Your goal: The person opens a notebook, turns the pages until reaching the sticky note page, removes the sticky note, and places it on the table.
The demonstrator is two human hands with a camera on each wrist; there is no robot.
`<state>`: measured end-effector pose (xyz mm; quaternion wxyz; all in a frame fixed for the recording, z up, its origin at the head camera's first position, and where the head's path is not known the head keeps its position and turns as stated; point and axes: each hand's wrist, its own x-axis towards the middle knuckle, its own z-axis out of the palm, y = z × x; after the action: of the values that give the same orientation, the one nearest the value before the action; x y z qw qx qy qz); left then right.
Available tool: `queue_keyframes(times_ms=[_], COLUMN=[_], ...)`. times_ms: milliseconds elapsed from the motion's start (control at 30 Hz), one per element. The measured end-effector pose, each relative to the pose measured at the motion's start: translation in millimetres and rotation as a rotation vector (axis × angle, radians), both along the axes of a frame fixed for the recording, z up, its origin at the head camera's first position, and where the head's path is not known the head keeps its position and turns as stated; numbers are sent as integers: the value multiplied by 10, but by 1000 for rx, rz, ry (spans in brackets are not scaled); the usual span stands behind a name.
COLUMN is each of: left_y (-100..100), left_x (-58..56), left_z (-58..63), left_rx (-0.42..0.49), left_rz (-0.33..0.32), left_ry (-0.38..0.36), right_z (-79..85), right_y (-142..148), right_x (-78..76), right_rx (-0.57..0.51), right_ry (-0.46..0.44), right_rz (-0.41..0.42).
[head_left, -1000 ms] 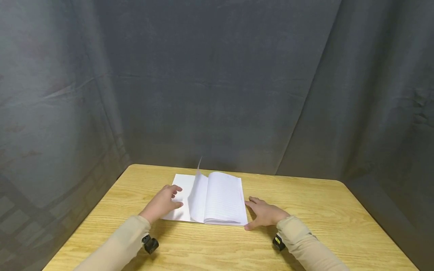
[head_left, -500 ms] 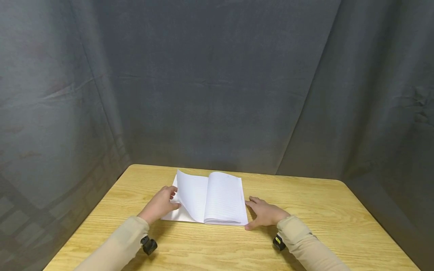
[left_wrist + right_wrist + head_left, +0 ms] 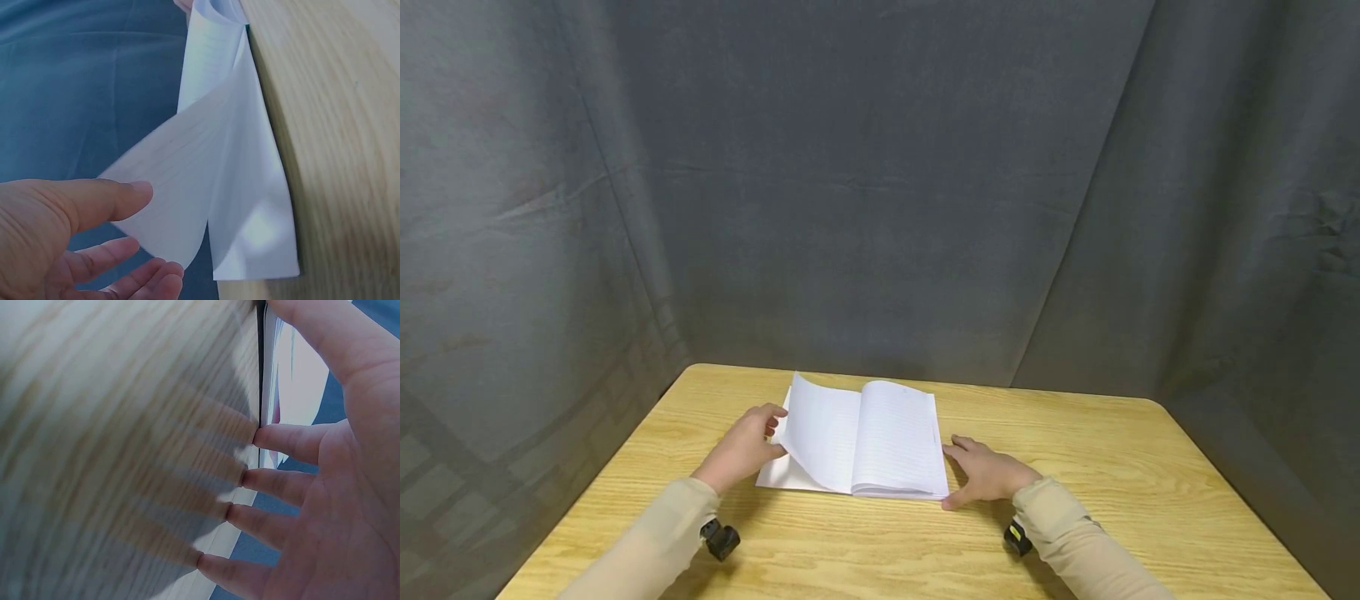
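An open notebook (image 3: 901, 437) with white lined pages lies on the wooden table. Its left leaf (image 3: 823, 425) is curved up off the white sheet (image 3: 792, 475) beneath. My left hand (image 3: 745, 446) is at that leaf's outer edge, thumb and fingers apart and loosely bent. In the left wrist view the thumb (image 3: 128, 200) overlaps the raised leaf, with the fingertips (image 3: 169, 275) around its lower edge. Beside the notebook's right edge is my right hand (image 3: 988, 475). Its fingers are spread, with fingertips (image 3: 247, 478) on the table and the thumb near the notebook's front right corner.
The pale wooden table (image 3: 1120, 483) has rounded back corners. Grey curtains (image 3: 865, 183) hang behind it and at both sides. Black wrist cameras (image 3: 721, 540) are strapped on both sleeves.
The leaf, upright near the spine one second ago, has swung over to the left. My left hand has drawn slightly leftward. The right hand keeps its place.
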<state>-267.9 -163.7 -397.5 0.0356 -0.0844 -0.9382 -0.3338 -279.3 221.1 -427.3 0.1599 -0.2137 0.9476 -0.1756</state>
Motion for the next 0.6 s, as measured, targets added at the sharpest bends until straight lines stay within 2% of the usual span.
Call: queue_keyframes(times_ms=[133,300,600], left_y=[-56,-113,-133], left_x=[23,22,22], left_z=[70,161,232], left_rx=[7,3,11], left_rz=[11,15,13], left_ry=[-16,1,-16], right_z=[8,6,8], right_y=[1,-2,-4], right_x=[4,13,19], right_rx=[2,8,7], right_ry=[7,13,14], right_rz=[9,8,5])
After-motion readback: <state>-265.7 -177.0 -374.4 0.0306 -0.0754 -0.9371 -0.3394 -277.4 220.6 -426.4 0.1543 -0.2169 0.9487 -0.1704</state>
